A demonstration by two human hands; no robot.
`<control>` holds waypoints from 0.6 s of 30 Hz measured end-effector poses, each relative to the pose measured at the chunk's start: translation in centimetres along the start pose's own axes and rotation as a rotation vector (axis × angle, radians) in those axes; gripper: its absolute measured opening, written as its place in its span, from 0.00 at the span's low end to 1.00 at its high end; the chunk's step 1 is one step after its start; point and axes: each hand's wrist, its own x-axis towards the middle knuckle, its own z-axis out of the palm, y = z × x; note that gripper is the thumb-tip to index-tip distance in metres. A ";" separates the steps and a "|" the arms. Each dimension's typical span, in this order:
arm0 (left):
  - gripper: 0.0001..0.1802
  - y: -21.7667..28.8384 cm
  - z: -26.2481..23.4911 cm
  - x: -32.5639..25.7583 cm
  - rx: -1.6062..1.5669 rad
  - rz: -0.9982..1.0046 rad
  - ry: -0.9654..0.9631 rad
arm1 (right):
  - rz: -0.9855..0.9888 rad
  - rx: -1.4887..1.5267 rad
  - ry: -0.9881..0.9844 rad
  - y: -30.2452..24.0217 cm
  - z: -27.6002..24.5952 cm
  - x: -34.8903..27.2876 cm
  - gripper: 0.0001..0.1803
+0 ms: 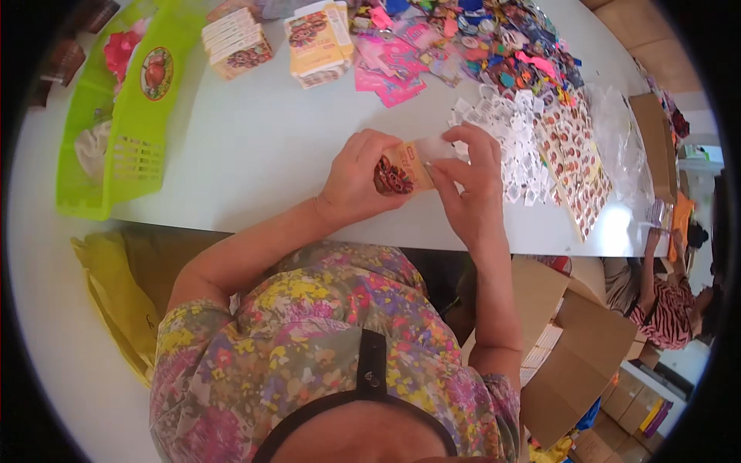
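My left hand (361, 174) is closed round a small yellow card box (403, 171) with a reddish cartoon picture, held tilted above the white table. At the box's right end, my right hand (472, 174) has its thumb touching the edge and its index finger curved over. Between those fingers and the box end shows a pale, see-through piece (437, 150); whether it is a flap or film I cannot make out. Beyond my right hand lies a heap of small white paper slips (502, 135), next to sheets of round stickers (575, 162).
Matching boxes stand in a row (235, 48) and a stack (318, 46) at the back. Pink packets (392, 69) lie before a pile of colourful small toys (502, 46). A green basket (108, 189) stands left. Cardboard cartons (575, 347) and another person (668, 309) are right.
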 end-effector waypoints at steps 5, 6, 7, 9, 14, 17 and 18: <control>0.37 -0.3 -1.3 -0.5 0.006 0.031 0.023 | -0.018 -0.043 -0.167 -0.8 0.0 2.1 0.09; 0.37 -0.2 -1.5 -0.5 -0.066 -0.040 0.018 | -0.026 -0.044 -0.173 -0.7 0.1 2.6 0.09; 0.37 -0.3 -1.6 -0.4 -0.140 -0.110 0.013 | 0.045 0.060 -0.153 -0.4 0.3 3.0 0.09; 0.37 -0.7 -1.6 -0.2 -0.170 -0.186 0.038 | 0.109 0.165 -0.142 -0.5 0.6 4.1 0.09; 0.37 -0.8 -2.0 0.4 -0.246 -0.312 0.077 | 0.230 0.636 -0.231 0.7 0.3 6.7 0.09; 0.37 -1.0 -1.8 0.4 -0.338 -0.360 0.120 | 0.204 0.365 -0.147 3.3 1.8 9.7 0.11; 0.37 -0.6 -1.9 0.8 -0.285 -0.295 0.114 | 0.210 0.353 -0.143 5.0 2.9 10.2 0.11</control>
